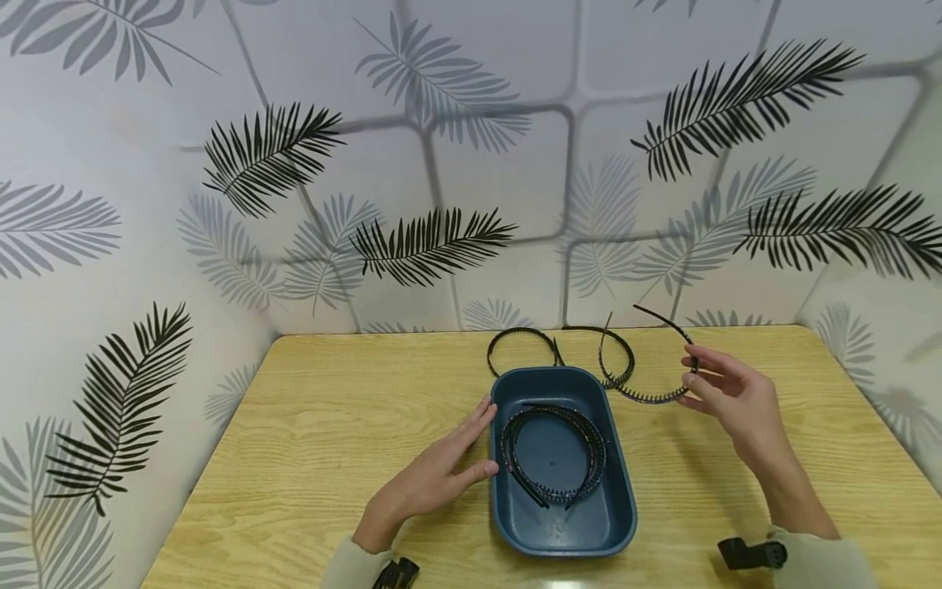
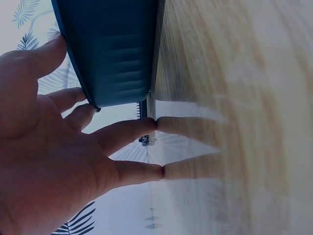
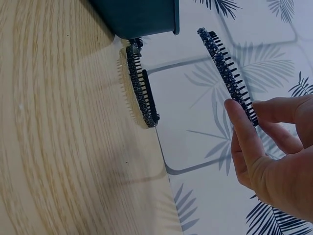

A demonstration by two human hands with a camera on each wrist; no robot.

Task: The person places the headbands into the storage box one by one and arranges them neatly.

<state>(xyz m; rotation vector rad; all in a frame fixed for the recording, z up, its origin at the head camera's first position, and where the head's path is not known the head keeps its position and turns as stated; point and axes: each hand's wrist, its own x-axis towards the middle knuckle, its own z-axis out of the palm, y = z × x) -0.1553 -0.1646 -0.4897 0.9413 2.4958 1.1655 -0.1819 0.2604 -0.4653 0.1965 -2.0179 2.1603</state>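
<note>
Leaf-patterned pale walls (image 1: 500, 184) stand behind the yellowish wood-grain table (image 1: 331, 409). On my feed, I see the right hand (image 1: 736, 401) pinch a curved black, toothed, glitter-speckled headband (image 1: 651, 400) in its grip, held above the table at one o'clock from a dark-blue rectangular plastic tray (image 1: 589, 533). I have the left hand (image 1: 441, 478), fingers extended, touching the tray at nine o'clock. Several nested dark toothed headbands (image 1: 562, 496) lie inside it; two more black headbands (image 1: 519, 330) rest around twelve o'clock.
</note>
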